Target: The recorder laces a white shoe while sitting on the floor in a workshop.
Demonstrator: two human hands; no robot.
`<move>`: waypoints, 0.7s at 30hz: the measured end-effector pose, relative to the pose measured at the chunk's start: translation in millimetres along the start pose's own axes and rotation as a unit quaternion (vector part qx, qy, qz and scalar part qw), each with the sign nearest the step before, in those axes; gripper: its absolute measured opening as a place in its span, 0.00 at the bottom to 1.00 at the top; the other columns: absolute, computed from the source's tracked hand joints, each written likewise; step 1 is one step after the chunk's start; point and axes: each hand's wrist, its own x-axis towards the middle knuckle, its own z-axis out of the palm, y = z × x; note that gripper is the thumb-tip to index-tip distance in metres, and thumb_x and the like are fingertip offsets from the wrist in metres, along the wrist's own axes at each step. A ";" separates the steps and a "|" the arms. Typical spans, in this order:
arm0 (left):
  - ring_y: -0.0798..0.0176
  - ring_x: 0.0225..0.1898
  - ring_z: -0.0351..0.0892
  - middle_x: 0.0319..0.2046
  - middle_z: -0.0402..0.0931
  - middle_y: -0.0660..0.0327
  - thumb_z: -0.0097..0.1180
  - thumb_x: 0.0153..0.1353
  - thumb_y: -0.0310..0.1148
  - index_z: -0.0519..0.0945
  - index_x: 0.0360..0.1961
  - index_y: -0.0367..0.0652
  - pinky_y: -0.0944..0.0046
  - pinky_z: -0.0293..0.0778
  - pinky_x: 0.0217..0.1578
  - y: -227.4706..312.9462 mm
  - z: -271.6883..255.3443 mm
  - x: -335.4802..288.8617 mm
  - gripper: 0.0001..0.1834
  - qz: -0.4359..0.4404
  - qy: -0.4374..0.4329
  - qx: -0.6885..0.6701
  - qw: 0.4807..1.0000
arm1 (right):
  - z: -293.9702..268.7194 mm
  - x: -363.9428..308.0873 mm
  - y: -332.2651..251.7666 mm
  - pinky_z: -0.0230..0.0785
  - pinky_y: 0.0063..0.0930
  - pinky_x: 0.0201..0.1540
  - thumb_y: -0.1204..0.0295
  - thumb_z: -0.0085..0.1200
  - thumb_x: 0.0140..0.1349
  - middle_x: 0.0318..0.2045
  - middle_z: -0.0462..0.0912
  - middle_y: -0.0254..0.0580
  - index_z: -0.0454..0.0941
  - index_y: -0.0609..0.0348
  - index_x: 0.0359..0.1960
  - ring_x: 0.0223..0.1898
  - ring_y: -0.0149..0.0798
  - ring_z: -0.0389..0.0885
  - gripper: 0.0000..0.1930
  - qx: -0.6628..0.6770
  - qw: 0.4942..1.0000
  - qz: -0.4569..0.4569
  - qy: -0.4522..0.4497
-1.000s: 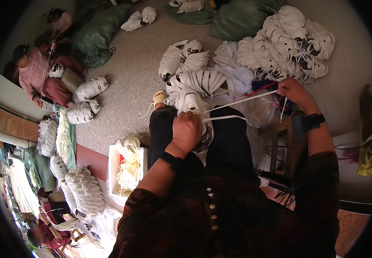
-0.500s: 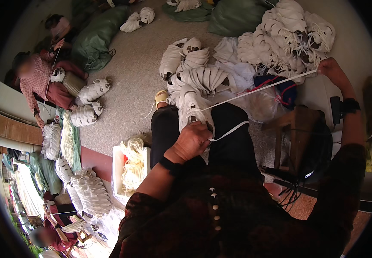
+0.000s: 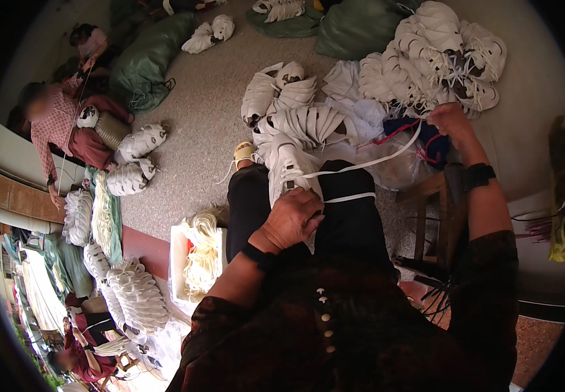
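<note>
A white shoe (image 3: pixel 287 163), toe pointing away, rests on my lap between the knees. Over its near end my left hand (image 3: pixel 290 219) is closed, pressing the shoe; part of it is hidden under the fingers. My right hand (image 3: pixel 451 123) is raised to the right in a fist around a flat white shoelace (image 3: pixel 380 158). From there the lace sags slightly back to the shoe's eyelets. Another stretch of lace crosses my right thigh beside the left hand. Just beyond the shoe lies a row of nested white shoe uppers (image 3: pixel 312 123).
White shoes heap up at the far right (image 3: pixel 449 55), near green sacks (image 3: pixel 360 27). A white box (image 3: pixel 178 261) of pale laces stands at my left. A wooden stool (image 3: pixel 436 209) is by my right leg. Co-workers sit at left, one in a patterned top (image 3: pixel 57 121).
My right hand has come inward and slightly down, closer to the shoe. The lace it holds has gone from taut to sagging. The left hand remains on the shoe.
</note>
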 end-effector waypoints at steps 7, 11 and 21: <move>0.54 0.35 0.73 0.27 0.72 0.60 0.61 0.40 0.28 0.78 0.28 0.43 0.59 0.71 0.38 -7.4 -1.4 -0.8 0.10 -0.056 0.010 0.078 0.995 | 221.6 -62.5 21.8 0.72 0.21 0.25 0.79 0.56 0.51 0.21 0.78 0.40 0.76 0.68 0.26 0.22 0.31 0.78 0.04 0.243 0.930 -0.001 -0.276; 0.54 0.35 0.73 0.28 0.72 0.60 0.61 0.40 0.27 0.78 0.28 0.43 0.59 0.71 0.38 -10.8 -0.4 -2.6 0.10 -0.057 0.032 0.077 0.995 | 258.4 -64.4 27.0 0.66 0.18 0.25 0.78 0.58 0.50 0.18 0.76 0.35 0.76 0.66 0.22 0.20 0.25 0.74 0.04 0.225 0.957 -0.056 -0.172; 0.54 0.35 0.73 0.29 0.73 0.59 0.61 0.39 0.26 0.78 0.28 0.43 0.58 0.71 0.38 -18.6 4.8 -7.3 0.10 -0.064 0.051 0.057 0.995 | 275.2 -68.8 22.6 0.59 0.20 0.20 0.77 0.59 0.49 0.14 0.73 0.32 0.74 0.66 0.18 0.16 0.22 0.67 0.07 0.220 0.970 -0.063 -0.081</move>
